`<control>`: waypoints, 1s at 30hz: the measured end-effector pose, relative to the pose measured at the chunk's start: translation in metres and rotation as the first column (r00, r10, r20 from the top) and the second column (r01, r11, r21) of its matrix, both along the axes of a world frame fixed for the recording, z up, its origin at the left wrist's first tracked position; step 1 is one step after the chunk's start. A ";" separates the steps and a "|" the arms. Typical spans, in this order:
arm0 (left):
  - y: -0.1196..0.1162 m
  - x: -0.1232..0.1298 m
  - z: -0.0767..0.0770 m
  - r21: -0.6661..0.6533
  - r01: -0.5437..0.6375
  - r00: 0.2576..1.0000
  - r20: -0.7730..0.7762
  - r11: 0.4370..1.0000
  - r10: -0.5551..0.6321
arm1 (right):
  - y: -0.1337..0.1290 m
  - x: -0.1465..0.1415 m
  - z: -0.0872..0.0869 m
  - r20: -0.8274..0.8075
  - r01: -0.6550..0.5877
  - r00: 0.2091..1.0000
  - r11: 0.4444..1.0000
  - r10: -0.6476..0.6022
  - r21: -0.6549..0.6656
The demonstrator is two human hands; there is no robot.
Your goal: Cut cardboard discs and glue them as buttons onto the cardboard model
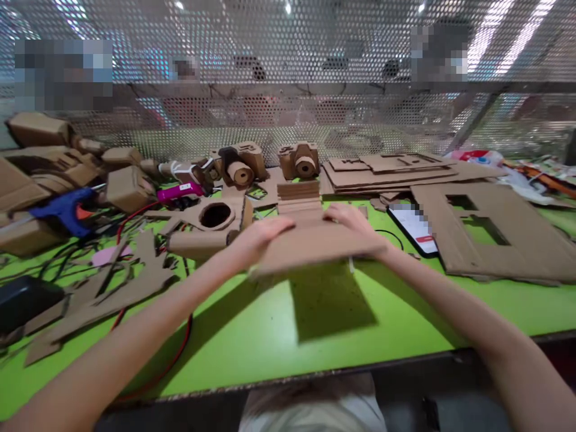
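Note:
Above the near middle of the table, a bent piece of cardboard [319, 241] is held tilted, its far part creased into strips. My left hand [269, 231] grips its left side, fingers over the far part. At the right side my right hand [348, 217] holds the same piece, with its fingers curled on the crease. Both thumbs are hidden. A shadow of the piece falls on the green table [252, 336]. Left of my left hand stands a cardboard part with a round hole [202, 243]. A phone [411, 227] lies right of my right hand.
Two cardboard model cameras [307, 157] stand at the back. Stacked cardboard sheets [387, 174] and a cut-out panel [522, 240] lie right. To the left are a blue glue gun [67, 210], a magenta tool [180, 192], cables and cardboard scraps [121, 294]. Perforated metal [288, 114] rises behind.

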State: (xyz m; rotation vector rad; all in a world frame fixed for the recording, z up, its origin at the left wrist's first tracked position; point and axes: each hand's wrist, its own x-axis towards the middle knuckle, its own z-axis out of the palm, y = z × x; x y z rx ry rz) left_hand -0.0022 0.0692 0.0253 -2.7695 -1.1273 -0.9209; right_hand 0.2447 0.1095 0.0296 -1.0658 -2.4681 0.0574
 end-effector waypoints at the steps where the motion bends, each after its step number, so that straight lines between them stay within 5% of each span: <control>1: -0.015 0.004 -0.008 0.001 0.032 0.998 -0.057 1.000 -0.031 | -0.008 0.002 -0.009 0.042 -0.025 0.999 1.000 0.025 -0.006; 5: -0.064 0.015 -0.029 0.009 0.081 0.980 -0.183 0.997 -0.078 | -0.037 0.014 -0.031 0.129 -0.121 0.984 0.992 0.123 -0.028; 9: -0.081 0.015 -0.038 -0.021 0.080 0.982 -0.171 0.997 -0.082 | -0.059 0.020 -0.034 0.136 -0.170 0.975 0.983 0.178 -0.063; 17: -0.038 0.006 -0.038 -0.196 0.056 0.998 0.041 0.979 -0.048 | -0.049 0.015 -0.020 0.055 -0.146 0.986 0.970 0.159 -0.193; 24: -0.018 0.006 -0.030 -0.409 -0.095 0.932 0.283 0.907 0.225 | -0.017 0.005 0.000 -0.071 -0.134 0.991 0.909 0.115 -0.394; 30: -0.010 0.007 -0.026 -0.554 -0.090 0.888 0.331 0.827 0.318 | -0.008 -0.002 0.007 -0.068 -0.076 0.997 0.860 0.048 -0.505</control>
